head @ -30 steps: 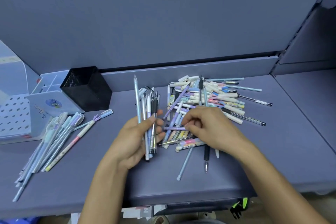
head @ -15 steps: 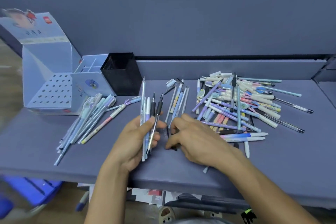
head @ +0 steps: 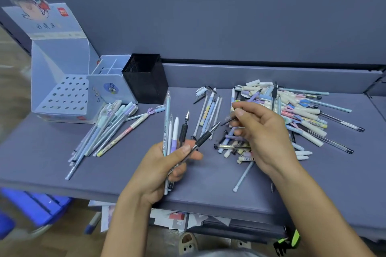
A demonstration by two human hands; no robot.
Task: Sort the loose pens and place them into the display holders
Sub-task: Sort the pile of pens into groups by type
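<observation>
My left hand point(head: 165, 165) grips a bundle of pens point(head: 174, 131) that fan upward, among them two black-grip gel pens. My right hand point(head: 261, 133) is raised over the big mixed pile of pens point(head: 296, 115) and pinches a thin dark pen point(head: 227, 120) between thumb and fingers. A sorted group of pastel pens point(head: 106, 129) lies left of my left hand. A small row of white and blue pens point(head: 210, 112) lies between my hands. At the back left stand a pale blue perforated display holder point(head: 62, 98), a blue compartment holder point(head: 110, 87) and a black mesh cup point(head: 146, 77).
The grey shelf point(head: 52, 152) ends in a front edge just below my wrists. A loose light pen point(head: 243, 176) and a small refill point(head: 272, 188) lie near that edge. Blue crates point(head: 35, 204) and papers point(head: 177, 217) sit on the floor below.
My right hand has lifted off the shelf with a thin dark pen pinched in it. One black-grip pen in my left hand has tilted out to the right.
</observation>
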